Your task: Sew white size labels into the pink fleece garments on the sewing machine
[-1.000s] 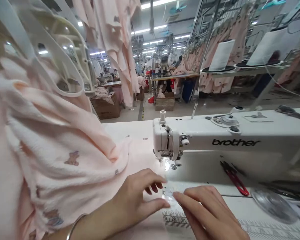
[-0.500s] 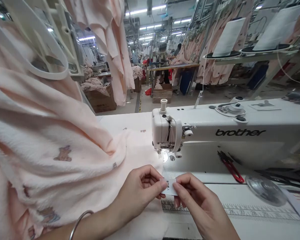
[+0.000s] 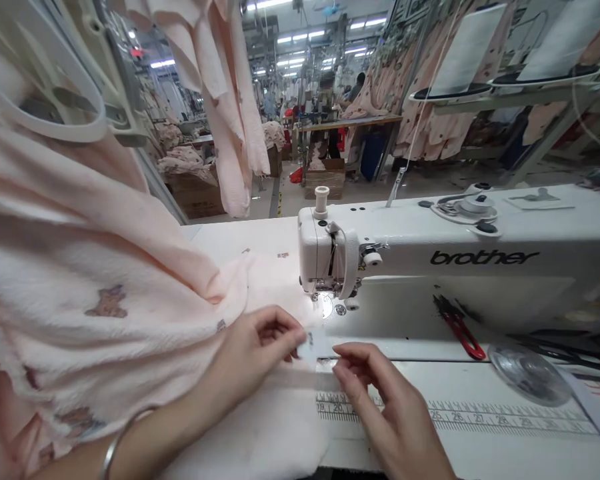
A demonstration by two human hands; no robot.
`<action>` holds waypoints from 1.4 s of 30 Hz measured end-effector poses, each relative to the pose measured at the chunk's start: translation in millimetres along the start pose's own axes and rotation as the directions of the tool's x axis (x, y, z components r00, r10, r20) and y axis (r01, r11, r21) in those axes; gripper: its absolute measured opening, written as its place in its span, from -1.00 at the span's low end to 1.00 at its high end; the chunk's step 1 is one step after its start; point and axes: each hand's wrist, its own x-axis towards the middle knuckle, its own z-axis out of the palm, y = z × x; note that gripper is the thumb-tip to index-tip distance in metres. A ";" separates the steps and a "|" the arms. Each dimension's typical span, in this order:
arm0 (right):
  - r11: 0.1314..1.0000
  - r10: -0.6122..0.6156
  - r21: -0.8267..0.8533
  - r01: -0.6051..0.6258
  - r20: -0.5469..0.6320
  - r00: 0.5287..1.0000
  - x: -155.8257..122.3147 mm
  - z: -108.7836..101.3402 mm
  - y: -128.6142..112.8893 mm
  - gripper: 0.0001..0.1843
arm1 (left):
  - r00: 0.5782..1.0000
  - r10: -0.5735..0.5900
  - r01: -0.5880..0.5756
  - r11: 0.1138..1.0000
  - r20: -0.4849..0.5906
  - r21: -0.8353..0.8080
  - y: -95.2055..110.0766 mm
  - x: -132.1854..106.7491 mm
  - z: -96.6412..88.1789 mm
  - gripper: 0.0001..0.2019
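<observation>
A small white label (image 3: 309, 345) with dark print is pinched between the thumb and fingers of my left hand (image 3: 267, 340). It lies over the edge of the pale pink fleece fabric (image 3: 170, 353), which has a teddy bear print. My right hand (image 3: 380, 393) is just right of the label, apart from it, with thumb and fingers parted and nothing between them. Beyond both hands stands the white sewing machine (image 3: 430, 247), its lit needle area (image 3: 320, 300) close to the fabric's edge.
Red-handled thread snips (image 3: 460, 330) lie on the machine bed, near a clear round disc (image 3: 527, 375) and dark scissors (image 3: 575, 353). A printed ruler (image 3: 460, 417) runs along the table front. Thread cones (image 3: 465, 53) stand at the upper right. Pink garments (image 3: 230, 113) hang at the upper left.
My right hand has let go of the label and its fingers have parted. My left hand has carried the label left and slightly away from me, over the fabric.
</observation>
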 end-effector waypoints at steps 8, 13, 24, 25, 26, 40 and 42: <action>0.523 -0.570 -0.587 0.618 0.298 0.765 -32.9 30.6 69.0 -0.66 | 0.994 0.109 -0.089 0.730 0.013 0.678 -15.4 52.2 -0.5 -0.92; 0.666 -0.525 -0.519 0.535 0.183 0.831 -25.2 26.3 66.0 -0.86 | 0.984 0.176 -0.153 0.729 0.034 0.667 -59.9 70.7 15.0 -0.96; 0.769 -0.291 -0.593 0.238 0.007 0.957 -14.4 41.0 57.1 -0.82 | 0.998 -0.044 0.056 0.936 -0.044 0.346 -43.5 48.2 15.3 -0.86; 0.764 -0.299 -0.601 0.233 -0.011 0.954 -16.8 40.7 59.4 -0.78 | 0.991 -0.131 0.129 0.955 -0.007 0.266 -47.5 47.8 17.7 -0.85; 0.756 -0.315 -0.611 0.236 -0.023 0.949 -18.5 40.5 60.9 -0.72 | 0.982 -0.189 0.181 0.962 0.020 0.207 -52.5 48.0 20.5 -0.83; 0.755 -0.342 -0.600 0.266 -0.013 0.939 -15.4 40.4 56.6 -0.64 | 0.991 -0.130 0.137 0.956 -0.041 0.259 -70.5 49.4 31.3 -0.84; 0.755 -0.340 -0.598 0.269 -0.006 0.940 -16.7 40.3 56.9 -0.63 | 0.989 -0.140 0.147 0.955 -0.048 0.259 -68.1 48.7 31.7 -0.86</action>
